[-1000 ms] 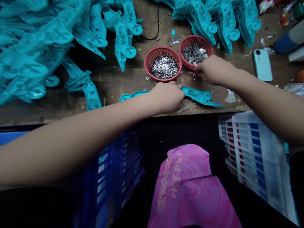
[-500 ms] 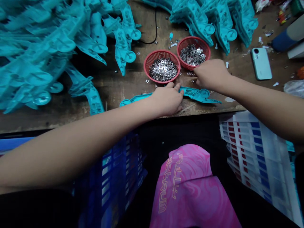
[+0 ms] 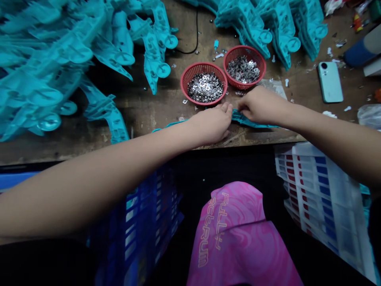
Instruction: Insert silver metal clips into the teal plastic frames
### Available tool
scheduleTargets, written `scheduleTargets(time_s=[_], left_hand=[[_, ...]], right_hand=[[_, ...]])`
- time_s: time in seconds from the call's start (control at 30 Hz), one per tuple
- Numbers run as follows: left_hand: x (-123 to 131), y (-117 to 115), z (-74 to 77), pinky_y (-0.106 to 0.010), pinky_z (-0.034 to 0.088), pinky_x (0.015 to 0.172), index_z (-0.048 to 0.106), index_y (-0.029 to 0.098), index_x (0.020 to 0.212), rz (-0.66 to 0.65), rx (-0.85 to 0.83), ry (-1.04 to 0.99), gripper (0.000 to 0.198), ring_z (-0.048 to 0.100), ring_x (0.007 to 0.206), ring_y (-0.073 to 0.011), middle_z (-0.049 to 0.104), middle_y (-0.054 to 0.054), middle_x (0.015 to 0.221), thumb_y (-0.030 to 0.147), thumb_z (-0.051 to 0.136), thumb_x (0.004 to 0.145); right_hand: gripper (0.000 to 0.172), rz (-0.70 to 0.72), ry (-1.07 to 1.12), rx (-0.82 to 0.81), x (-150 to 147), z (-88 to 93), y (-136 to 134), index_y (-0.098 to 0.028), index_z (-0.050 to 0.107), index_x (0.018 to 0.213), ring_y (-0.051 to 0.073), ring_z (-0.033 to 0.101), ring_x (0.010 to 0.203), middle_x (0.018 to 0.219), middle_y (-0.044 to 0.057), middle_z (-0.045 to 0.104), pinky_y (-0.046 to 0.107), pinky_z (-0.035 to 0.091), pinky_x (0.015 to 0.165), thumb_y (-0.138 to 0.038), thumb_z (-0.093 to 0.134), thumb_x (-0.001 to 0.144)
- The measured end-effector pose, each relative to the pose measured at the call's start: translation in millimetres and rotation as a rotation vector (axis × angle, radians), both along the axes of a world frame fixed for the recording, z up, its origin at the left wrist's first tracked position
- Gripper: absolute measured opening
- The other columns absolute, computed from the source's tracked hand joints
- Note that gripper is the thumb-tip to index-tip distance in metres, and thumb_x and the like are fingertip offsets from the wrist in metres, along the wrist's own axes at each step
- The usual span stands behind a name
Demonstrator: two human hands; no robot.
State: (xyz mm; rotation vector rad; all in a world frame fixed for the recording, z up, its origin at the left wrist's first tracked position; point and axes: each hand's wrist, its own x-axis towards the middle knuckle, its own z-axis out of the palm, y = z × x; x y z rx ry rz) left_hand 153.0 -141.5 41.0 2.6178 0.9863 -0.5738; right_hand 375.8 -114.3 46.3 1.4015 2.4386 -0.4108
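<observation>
A long teal plastic part lies flat near the bench's front edge, its middle hidden under both hands. My left hand sits over it with the fingers curled down. My right hand is just beside the left, its fingertips bunched on the same part; whether they pinch anything is hidden. Directly above the hands stand a red mesh basket and a second red mesh basket. Both hold small silver metal pieces, and a few stray pieces lie near them.
Heaps of teal parts fill the bench's left and back. A pale green phone lies at right. A blue crate and a white crate stand below the wooden bench edge, with pink printed cloth between them.
My right hand has moved down and left, from beside the right basket onto the teal part. It now covers more of the part. My left hand has stayed nearly still.
</observation>
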Motion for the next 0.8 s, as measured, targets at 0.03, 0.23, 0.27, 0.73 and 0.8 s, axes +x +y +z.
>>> scheduleTargets(time_s=[0.03, 0.23, 0.27, 0.73, 0.8], left_hand=[[1, -1, -0.2, -0.048, 0.043, 0.161, 0.025, -0.012, 0.202, 0.0, -0.003, 0.01, 0.097, 0.043, 0.199, -0.0454, 0.031, -0.04, 0.211, 0.027, 0.067, 0.124], [4, -9, -0.3, -0.053, 0.042, 0.163, 0.031, -0.016, 0.199, -0.02, 0.032, 0.027, 0.089, 0.043, 0.198, -0.0483, 0.037, -0.043, 0.207, 0.021, 0.064, 0.125], [4, -10, -1.8, -0.053, 0.043, 0.162, 0.031, -0.017, 0.199, -0.022, 0.046, 0.024, 0.088, 0.044, 0.197, -0.0483, 0.038, -0.043, 0.206, 0.02, 0.061, 0.125], [11, -12, -14.9, -0.053, 0.054, 0.154, 0.042, -0.02, 0.192, -0.039, 0.142, 0.036, 0.076, 0.06, 0.188, -0.0443, 0.054, -0.044, 0.196, 0.007, 0.04, 0.122], [11, -13, -16.6, -0.053, 0.059, 0.15, 0.048, -0.017, 0.192, -0.013, 0.136, 0.028, 0.074, 0.063, 0.185, -0.0443, 0.057, -0.042, 0.195, 0.006, 0.036, 0.122]], right_hand=[[0.042, 0.001, 0.005, 0.004, -1, -0.3, 0, -0.021, 0.101, 0.134, 0.036, 0.081, 0.109, 0.115, 0.016, 0.094, 0.045, 0.053, 0.095, -0.023, 0.065, 0.113], [0.042, -0.002, 0.018, 0.003, 1, -2.2, 2, -0.02, 0.101, 0.139, 0.037, 0.083, 0.113, 0.12, 0.016, 0.094, 0.045, 0.055, 0.099, -0.023, 0.068, 0.113], [0.042, 0.001, 0.003, 0.003, 2, -2.3, 2, -0.02, 0.101, 0.138, 0.037, 0.083, 0.113, 0.118, 0.017, 0.094, 0.045, 0.055, 0.098, -0.022, 0.068, 0.112], [0.038, -0.006, -0.08, 0.063, 6, -18.0, -7, -0.013, 0.099, 0.129, 0.044, 0.083, 0.118, 0.12, 0.025, 0.092, 0.05, 0.058, 0.102, -0.021, 0.066, 0.113], [0.038, 0.004, -0.097, 0.056, 2, -14.9, -10, -0.013, 0.099, 0.128, 0.044, 0.084, 0.117, 0.121, 0.025, 0.093, 0.05, 0.059, 0.102, -0.019, 0.065, 0.113]])
